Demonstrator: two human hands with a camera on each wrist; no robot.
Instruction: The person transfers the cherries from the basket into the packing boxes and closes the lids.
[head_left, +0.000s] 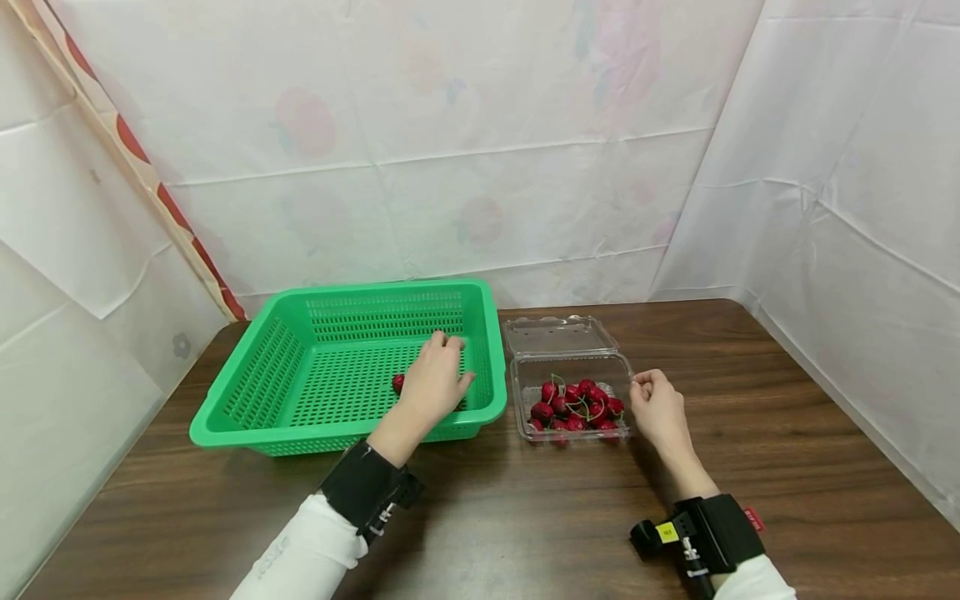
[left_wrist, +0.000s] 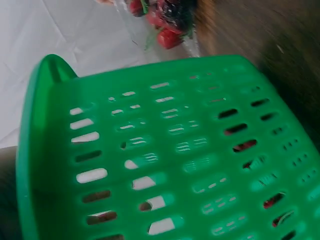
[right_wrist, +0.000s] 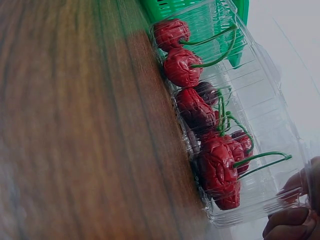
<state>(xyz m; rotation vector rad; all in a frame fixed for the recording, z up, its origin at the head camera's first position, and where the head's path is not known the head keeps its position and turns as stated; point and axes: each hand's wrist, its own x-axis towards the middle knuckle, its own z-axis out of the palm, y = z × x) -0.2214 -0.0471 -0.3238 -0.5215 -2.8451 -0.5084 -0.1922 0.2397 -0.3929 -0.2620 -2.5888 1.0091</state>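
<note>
In the head view my left hand (head_left: 431,379) is over the right part of the green basket (head_left: 292,292), thumb spread apart from the bent fingers, nothing showing between them. A dark red cherry (head_left: 398,383) lies in the basket just left of this hand. The basket wall (left_wrist: 165,115) hides the hand in the left wrist view. My right hand (head_left: 660,408) pinches the right rim of a clear plastic clamshell box (head_left: 517,392) whose lid (head_left: 558,336) is folded back. Red cherries (head_left: 576,406) with green stems lie inside the box. Fingers (right_wrist: 287,222) grip its edge in the right wrist view.
The basket and box stand side by side on a dark wood table (head_left: 525,517). A white sheet (head_left: 450,167) hangs behind the table, and more white sheeting (head_left: 847,208) closes off the right side.
</note>
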